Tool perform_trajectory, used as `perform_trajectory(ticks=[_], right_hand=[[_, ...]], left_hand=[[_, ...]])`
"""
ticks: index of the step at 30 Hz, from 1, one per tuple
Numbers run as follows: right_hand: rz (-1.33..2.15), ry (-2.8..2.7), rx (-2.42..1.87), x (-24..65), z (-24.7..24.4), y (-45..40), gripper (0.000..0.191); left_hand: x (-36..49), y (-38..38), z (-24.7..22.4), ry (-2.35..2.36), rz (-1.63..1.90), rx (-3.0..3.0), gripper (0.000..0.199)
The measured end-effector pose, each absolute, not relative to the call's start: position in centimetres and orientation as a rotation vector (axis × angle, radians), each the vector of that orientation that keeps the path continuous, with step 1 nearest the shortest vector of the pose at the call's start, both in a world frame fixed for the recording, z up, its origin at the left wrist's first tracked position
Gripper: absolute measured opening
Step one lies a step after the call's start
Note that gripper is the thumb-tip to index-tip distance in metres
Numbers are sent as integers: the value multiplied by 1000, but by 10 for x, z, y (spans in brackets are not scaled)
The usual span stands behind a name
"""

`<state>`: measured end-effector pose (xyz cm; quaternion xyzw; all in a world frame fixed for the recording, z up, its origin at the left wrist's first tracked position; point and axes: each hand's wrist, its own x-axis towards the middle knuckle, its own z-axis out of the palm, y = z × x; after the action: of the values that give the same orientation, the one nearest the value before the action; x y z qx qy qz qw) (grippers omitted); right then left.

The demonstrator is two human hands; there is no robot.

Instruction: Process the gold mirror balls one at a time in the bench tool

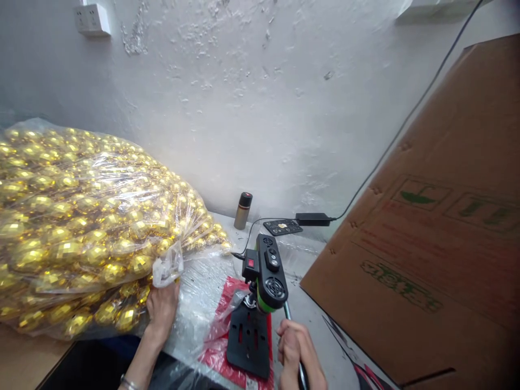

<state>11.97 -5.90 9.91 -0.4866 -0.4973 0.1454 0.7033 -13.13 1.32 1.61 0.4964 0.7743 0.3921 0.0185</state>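
Note:
A big clear plastic bag (93, 206) full of shiny gold faceted balls fills the left side. My left hand (163, 306) is at its lower right edge, under a bunched flap of plastic; its fingers are hidden there. Right of it stands a small black bench machine (273, 271) with round grilles, a red switch, a green ring and a slotted base plate (248, 341). My right hand (299, 349) is closed round a metal lever (287, 310) with a black end, beside the machine. Whether the lever joins the machine is hidden.
Red plastic sheeting (221, 325) lies under the base. Behind stand a dark-capped bottle (242, 211), a black patterned phone-like slab (283, 227) and a power adapter (312, 219) with a cable. A large cardboard box (430, 227) leans in at the right. The white wall (260, 108) is behind.

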Motion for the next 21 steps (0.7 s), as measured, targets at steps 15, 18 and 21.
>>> perform_trajectory(ticks=[15,18,21], right_hand=[[197,-1380,-930,146,83,-48,31],[192,-1391,-962,148,84,-49,29],[191,-1397,-970,148,84,-49,30]], left_hand=[[-123,53,111,1847,1614,1799,25],[-122,31,86,2097,1060,1971,27],[-121,12,63,2246,522,2040,23]])
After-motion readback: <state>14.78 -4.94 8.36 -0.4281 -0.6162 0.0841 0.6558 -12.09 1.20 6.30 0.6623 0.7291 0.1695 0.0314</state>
